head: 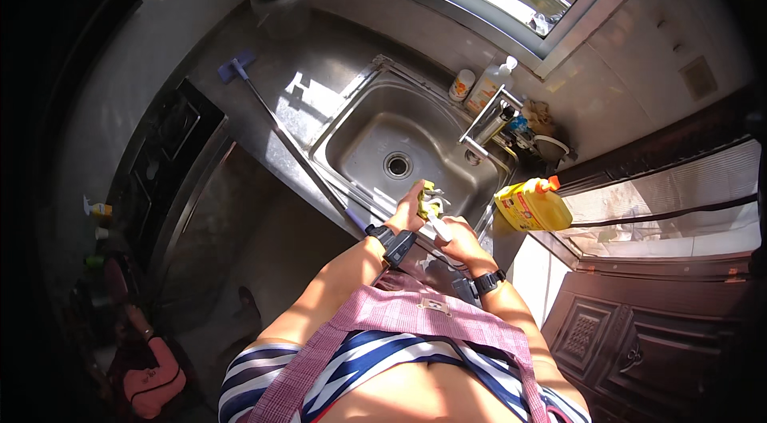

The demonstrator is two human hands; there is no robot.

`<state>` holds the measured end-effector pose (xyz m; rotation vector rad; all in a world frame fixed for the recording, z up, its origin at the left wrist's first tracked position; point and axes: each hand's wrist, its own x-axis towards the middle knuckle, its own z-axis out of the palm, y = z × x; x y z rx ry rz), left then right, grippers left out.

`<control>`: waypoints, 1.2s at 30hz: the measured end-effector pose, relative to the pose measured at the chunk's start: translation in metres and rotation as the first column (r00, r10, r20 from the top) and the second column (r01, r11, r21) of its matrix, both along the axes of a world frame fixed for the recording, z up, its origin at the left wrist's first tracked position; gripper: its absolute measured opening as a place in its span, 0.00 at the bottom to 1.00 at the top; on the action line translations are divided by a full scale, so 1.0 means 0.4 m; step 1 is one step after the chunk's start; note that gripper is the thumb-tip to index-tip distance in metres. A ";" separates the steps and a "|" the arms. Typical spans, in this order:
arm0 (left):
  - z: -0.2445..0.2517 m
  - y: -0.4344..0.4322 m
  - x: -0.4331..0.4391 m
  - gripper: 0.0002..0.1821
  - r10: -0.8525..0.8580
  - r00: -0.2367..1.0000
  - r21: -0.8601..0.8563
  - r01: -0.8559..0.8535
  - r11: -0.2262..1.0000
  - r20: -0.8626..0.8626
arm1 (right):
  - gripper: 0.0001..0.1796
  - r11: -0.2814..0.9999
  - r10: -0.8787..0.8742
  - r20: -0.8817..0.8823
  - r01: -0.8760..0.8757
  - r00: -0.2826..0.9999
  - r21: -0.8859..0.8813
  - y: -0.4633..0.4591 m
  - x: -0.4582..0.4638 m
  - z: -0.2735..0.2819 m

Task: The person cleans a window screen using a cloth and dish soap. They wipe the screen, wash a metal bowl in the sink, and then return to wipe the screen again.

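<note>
Over the front edge of a stainless steel sink (359,147), my left hand (408,212) grips a crumpled yellow-green cloth or sponge (426,198) with whitish patches that may be foam. Close beside it, my right hand (464,242) is closed around a white handle (440,226). The cloth touches or nearly touches the far end of this handle; what the handle belongs to is hidden. Below the hands in the basin is the round drain (397,165). A chrome faucet (488,126) stands at the sink's right rear.
A yellow detergent bottle (530,207) with an orange pump stands right of the sink. A long-handled squeegee (287,135) lies across the counter at left. A white jar (462,85) and a pump bottle (486,87) line the back. Another person (153,372) is at lower left, near the stove (168,129).
</note>
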<state>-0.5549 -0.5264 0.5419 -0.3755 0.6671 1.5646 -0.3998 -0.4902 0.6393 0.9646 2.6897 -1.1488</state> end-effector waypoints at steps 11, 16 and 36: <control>0.060 -0.022 0.002 0.30 -0.163 -0.281 -0.249 0.303 0.920 -0.946 | 0.15 0.988 -0.090 -0.037 0.094 0.995 0.118 0.010 0.051 -0.020; 0.026 0.065 0.033 0.14 -0.284 0.944 -0.035 0.282 0.959 -0.171 | 0.21 0.986 -0.115 -0.156 0.132 0.981 0.099 0.019 0.084 -0.011; -0.028 0.152 0.059 0.14 -0.203 0.970 -0.250 0.232 0.940 0.137 | 0.46 0.817 -0.552 -0.240 0.576 0.798 0.037 0.133 0.438 0.062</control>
